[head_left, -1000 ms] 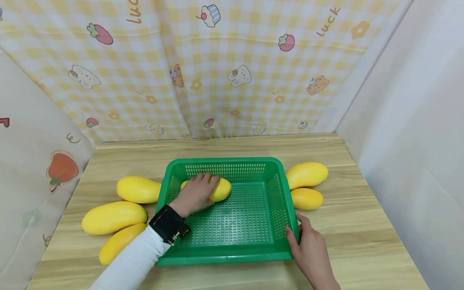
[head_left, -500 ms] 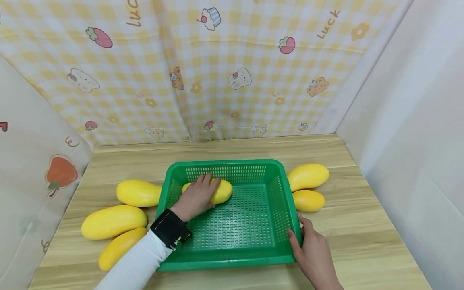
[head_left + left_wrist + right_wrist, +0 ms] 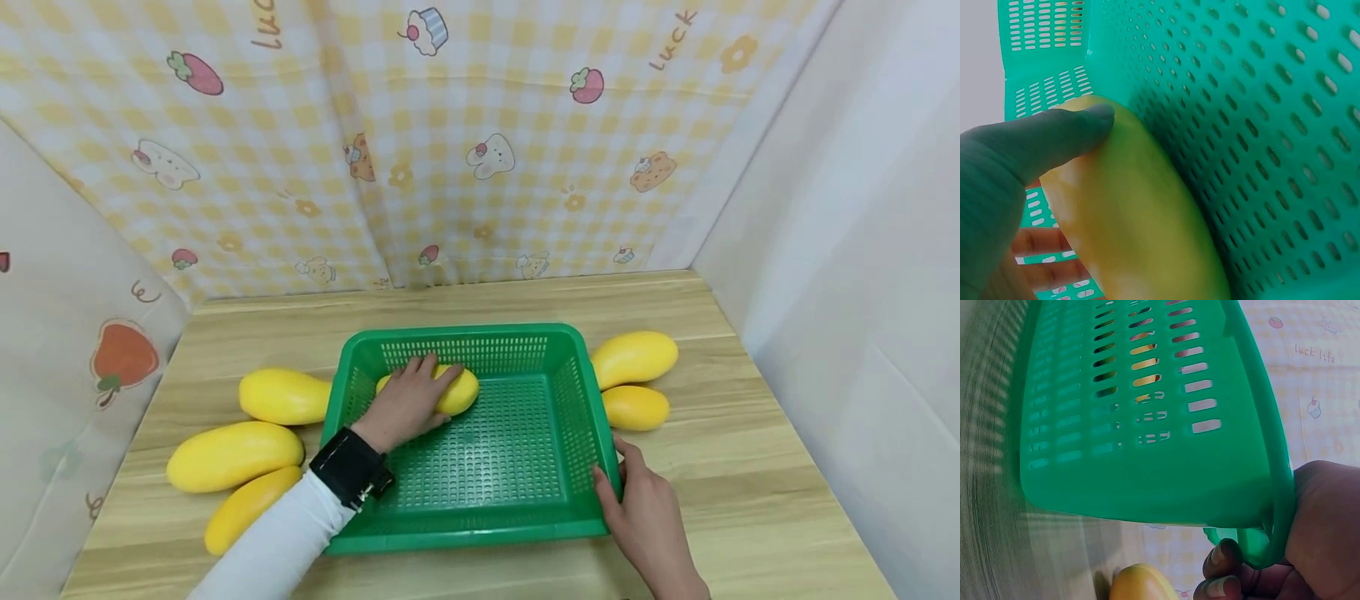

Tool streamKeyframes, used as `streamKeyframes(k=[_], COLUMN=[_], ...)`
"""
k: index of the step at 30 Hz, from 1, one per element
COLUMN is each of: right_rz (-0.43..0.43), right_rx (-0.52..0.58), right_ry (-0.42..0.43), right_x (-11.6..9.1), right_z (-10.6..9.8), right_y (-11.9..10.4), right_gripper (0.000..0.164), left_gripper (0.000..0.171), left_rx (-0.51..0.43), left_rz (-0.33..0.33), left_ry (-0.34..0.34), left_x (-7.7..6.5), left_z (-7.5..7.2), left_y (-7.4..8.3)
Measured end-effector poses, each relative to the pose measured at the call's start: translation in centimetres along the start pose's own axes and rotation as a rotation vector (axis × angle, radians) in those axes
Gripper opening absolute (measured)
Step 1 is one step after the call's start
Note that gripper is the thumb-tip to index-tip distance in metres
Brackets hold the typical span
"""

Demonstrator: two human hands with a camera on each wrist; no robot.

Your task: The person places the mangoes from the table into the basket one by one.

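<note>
In the head view my left hand [image 3: 405,404] reaches into the green plastic basket [image 3: 465,538] and grips a long yellow mango [image 3: 462,394] near the back wall. The left wrist view has the thumb [image 3: 1066,134] lying over the mango [image 3: 1141,212], with other fingers [image 3: 1047,272] round its opposite side. The mango lies alongside the perforated wall. My right hand [image 3: 648,517] holds the basket's right rim near the front corner. Its fingers [image 3: 1222,569] curl about the green rim in the right wrist view.
Left of the basket lie three more mangoes, a back one [image 3: 285,397], a middle one [image 3: 234,457] and a front one [image 3: 251,512]. Two others, one larger [image 3: 637,358] and one smaller [image 3: 637,408], lie against its right side. A patterned curtain [image 3: 450,183] hangs behind the wooden table [image 3: 750,500].
</note>
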State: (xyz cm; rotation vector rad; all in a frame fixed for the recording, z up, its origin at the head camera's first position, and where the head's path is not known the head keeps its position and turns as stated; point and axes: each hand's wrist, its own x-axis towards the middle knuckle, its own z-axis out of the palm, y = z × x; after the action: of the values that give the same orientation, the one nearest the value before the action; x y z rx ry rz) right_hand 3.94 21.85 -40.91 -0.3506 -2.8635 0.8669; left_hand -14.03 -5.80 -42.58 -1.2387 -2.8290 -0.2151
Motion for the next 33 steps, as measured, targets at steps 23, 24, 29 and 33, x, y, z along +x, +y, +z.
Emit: streamKeyframes(k=[23,24,29,33], right_rz=[-0.022,-0.022,-0.016,-0.021], right_rx=[0.054,0.054,0.041,0.039], right_ry=[0.004,0.002,-0.005,0.008], right_x=[-0.1,-0.1,-0.2,-0.2], right_z=[0.3,0.3,0.3,0.5], right_y=[0.1,0.1,0.1,0.0], right_gripper=[0.045,0.045,0.046,0.045], left_gripper=[0.076,0.076,0.076,0.074], left_rx=[0.002,0.000,-0.013,-0.027], left_rz=[-0.016,-0.018,-0.048,-0.096], left_ry=[0.011,0.021,0.053,0.081], left_x=[-0.4,-0.6,-1.9,-3.2], left_z=[-1.9,-2.3,-4.4,-6.1], left_y=[-0.2,-0.3,-1.0,-2.2])
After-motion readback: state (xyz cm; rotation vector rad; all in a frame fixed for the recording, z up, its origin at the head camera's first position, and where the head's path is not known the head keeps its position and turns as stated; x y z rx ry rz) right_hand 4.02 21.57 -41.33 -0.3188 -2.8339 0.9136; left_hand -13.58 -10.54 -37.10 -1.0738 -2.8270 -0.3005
